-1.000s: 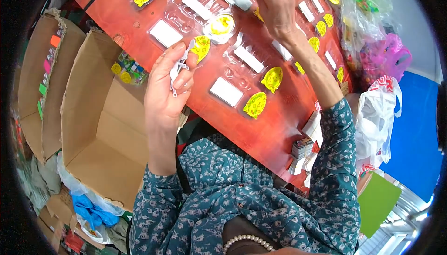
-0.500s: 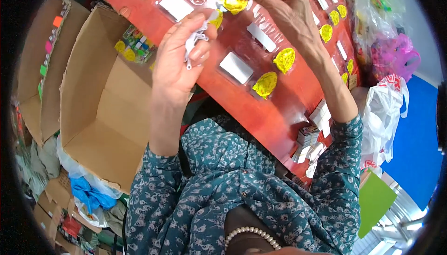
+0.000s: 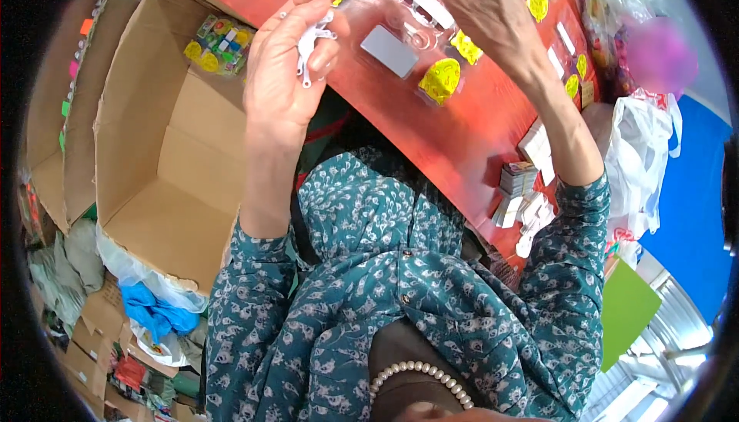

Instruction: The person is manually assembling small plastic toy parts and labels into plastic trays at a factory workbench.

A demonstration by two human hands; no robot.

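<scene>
My left hand (image 3: 279, 87) is closed around several small white plastic pieces (image 3: 309, 43), held over the near edge of the red table (image 3: 400, 125). Farther off, my right hand (image 3: 473, 6) reaches across the table at the top of the picture. It is smeared by motion and its fingertips are hard to see. Between the hands are clear moulded plastic trays (image 3: 419, 33). Beside or in them lie a white rectangular piece (image 3: 389, 51) and yellow shell-shaped pieces (image 3: 440, 81).
An open cardboard box (image 3: 173, 168) stands left of the table, with a few filled clear packs (image 3: 222, 45) at its far side. Stacked small cards (image 3: 517, 179) lie at the table's right near edge. White plastic bags (image 3: 639, 152) hang at the right.
The table and its trays sit higher in the picture. My right hand has left the yellow piece it was near and is blurred. My left hand keeps the white pieces.
</scene>
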